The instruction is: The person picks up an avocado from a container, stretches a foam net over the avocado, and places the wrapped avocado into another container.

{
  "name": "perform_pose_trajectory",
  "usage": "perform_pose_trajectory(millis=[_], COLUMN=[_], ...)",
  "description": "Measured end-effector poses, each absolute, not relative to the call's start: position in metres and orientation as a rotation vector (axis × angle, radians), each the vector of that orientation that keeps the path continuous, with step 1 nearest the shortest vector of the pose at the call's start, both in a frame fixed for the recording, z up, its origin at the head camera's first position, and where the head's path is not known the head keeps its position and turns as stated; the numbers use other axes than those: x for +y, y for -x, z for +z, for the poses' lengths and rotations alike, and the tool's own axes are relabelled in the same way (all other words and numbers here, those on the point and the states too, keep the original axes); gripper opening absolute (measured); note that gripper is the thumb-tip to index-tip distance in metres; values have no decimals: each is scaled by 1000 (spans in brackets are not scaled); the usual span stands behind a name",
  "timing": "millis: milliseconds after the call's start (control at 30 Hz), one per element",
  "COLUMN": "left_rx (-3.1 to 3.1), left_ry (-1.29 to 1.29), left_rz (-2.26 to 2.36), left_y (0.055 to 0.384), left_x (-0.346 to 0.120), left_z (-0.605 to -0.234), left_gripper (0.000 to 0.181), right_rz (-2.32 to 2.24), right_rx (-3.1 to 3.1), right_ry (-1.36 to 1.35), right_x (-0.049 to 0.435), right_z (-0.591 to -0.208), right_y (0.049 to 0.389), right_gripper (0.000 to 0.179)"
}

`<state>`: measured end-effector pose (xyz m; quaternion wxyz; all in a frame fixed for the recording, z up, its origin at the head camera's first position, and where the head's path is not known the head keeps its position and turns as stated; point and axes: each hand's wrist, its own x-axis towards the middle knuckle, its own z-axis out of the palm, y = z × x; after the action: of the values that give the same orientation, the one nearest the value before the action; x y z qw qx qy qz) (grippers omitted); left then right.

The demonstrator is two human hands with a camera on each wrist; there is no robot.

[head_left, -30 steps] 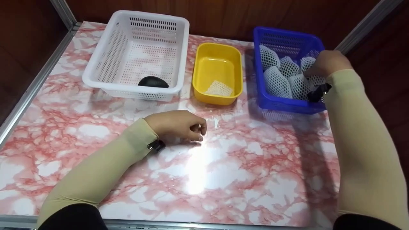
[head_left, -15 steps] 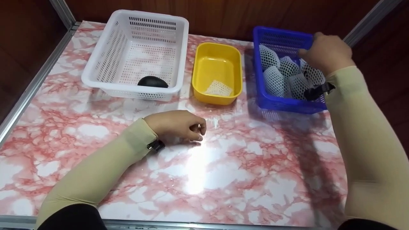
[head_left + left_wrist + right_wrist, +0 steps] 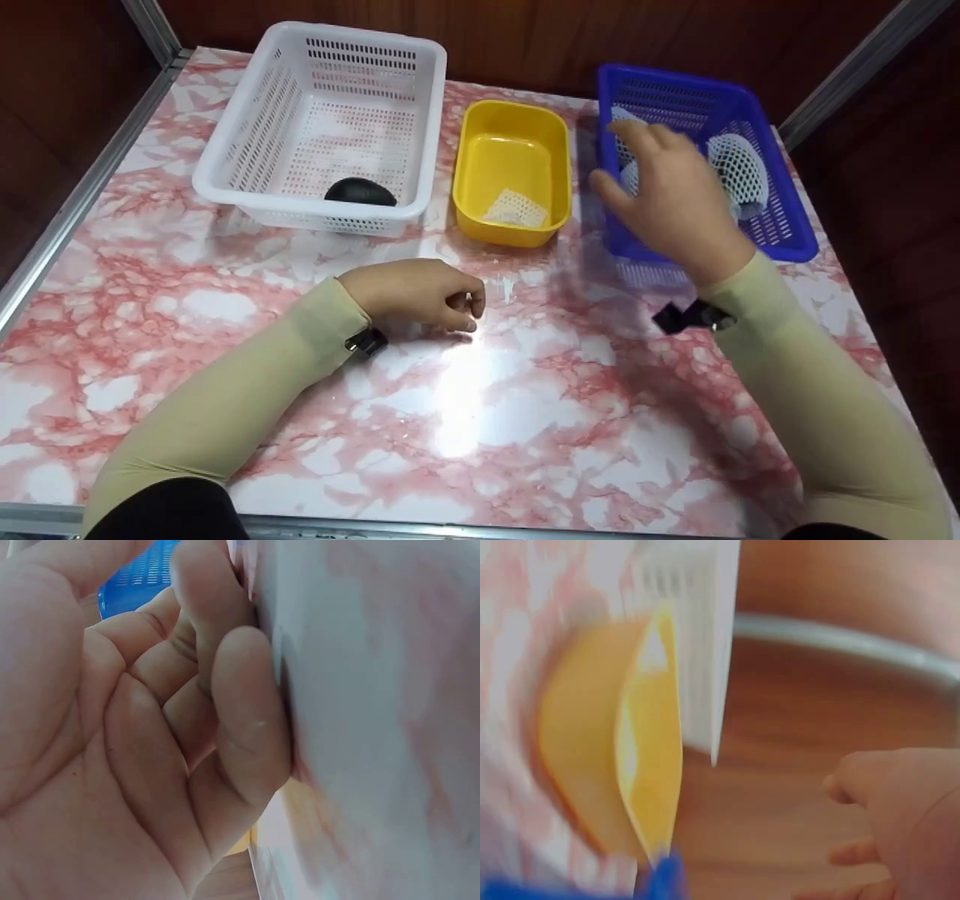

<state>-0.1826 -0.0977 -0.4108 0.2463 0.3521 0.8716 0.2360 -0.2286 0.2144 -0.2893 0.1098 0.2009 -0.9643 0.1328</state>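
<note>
My right hand [image 3: 671,199] hovers over the near left part of the blue basket [image 3: 787,251], fingers spread and nothing in its grasp. Foam-net-wrapped pieces [image 3: 739,169] lie in that basket, several of them hidden behind the hand. On the tabletop my left hand [image 3: 416,294] rests with loosely curled fingers and holds nothing; its bent fingers [image 3: 251,712] touch the surface in the left wrist view. Ahead of it stands a yellow bin [image 3: 514,236] with a piece of white foam net [image 3: 516,208] inside. The right wrist view is blurred.
At the back left, a white basket [image 3: 315,199] contains a dark, smooth, oval item [image 3: 360,192]. The red-and-white marbled tabletop [image 3: 585,420] meets dark wooden panels [image 3: 525,45] at the back and sides.
My right hand has lifted out from the blue basket's right side, risen past its far right corner, then swung left and nearer with its fingers spread. The left hand stays put.
</note>
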Motion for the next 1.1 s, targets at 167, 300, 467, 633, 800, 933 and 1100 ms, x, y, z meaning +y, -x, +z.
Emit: perform_pose_trajectory(millis=[167, 300, 467, 633, 800, 933, 1100], left_rx=[2393, 2388, 2382, 2371, 2372, 2392, 2401], left_ry=[-974, -970, -960, -946, -992, -1012, -1004], left_rz=[619, 616, 630, 637, 604, 576, 567], left_y=[183, 183, 183, 183, 185, 186, 185], left_x=[-97, -96, -96, -94, -91, -92, -94], left_z=[-410, -410, -409, -409, -411, -412, -412], left_gripper=[18, 18, 17, 17, 20, 23, 24], right_rz=[471, 493, 491, 463, 447, 437, 424], right_rx=[-2669, -2589, -2546, -2545, -2538, -2548, -2571], right_ry=[-833, -968, -1100, -1215, -1395, -1548, -1600], right_x=[198, 191, 186, 182, 178, 172, 166], right_z=[-307, -319, -331, -345, -363, -377, -386], right_y=[196, 177, 161, 151, 146, 148, 151], right_gripper=[57, 57, 57, 48, 35, 30, 29])
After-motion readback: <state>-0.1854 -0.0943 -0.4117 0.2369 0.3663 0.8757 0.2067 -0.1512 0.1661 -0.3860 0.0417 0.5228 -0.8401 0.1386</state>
